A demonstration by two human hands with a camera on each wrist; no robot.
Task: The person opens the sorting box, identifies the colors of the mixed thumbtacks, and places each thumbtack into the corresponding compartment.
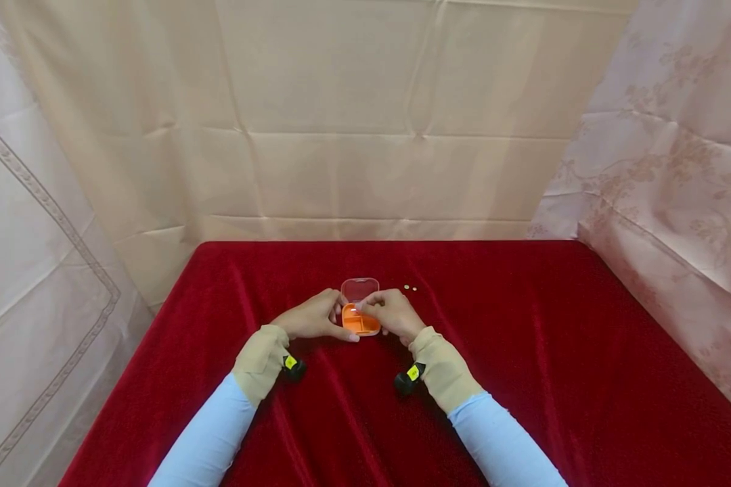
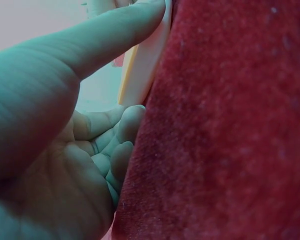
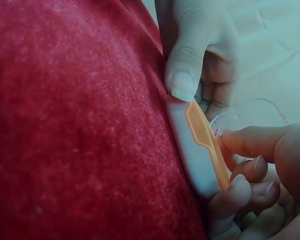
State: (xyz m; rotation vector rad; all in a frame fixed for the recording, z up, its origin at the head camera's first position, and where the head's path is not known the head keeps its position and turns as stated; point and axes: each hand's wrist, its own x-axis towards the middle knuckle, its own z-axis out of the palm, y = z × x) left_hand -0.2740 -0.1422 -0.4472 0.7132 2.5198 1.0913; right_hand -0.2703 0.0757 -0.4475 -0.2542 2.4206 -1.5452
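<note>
A small pill box (image 1: 362, 323), white outside with an orange divided insert, rests on the red cloth with its clear lid (image 1: 360, 289) standing open at the back. My left hand (image 1: 312, 316) grips it from the left, thumb at the front edge and fingers round the side. Over the back compartments, my right hand (image 1: 394, 314) pinches a small pink-and-white pill (image 3: 217, 131) between thumb and fingertip, mostly hidden. The lower fingers of that hand lie against the right side of the box, as the right wrist view shows.
Two small pale tablets (image 1: 411, 288) lie on the red velvet cloth (image 1: 493, 325) behind and to the right of the box. A beige curtain (image 1: 341, 135) hangs beyond the table's far edge, with patterned drapes (image 1: 676, 155) at both sides.
</note>
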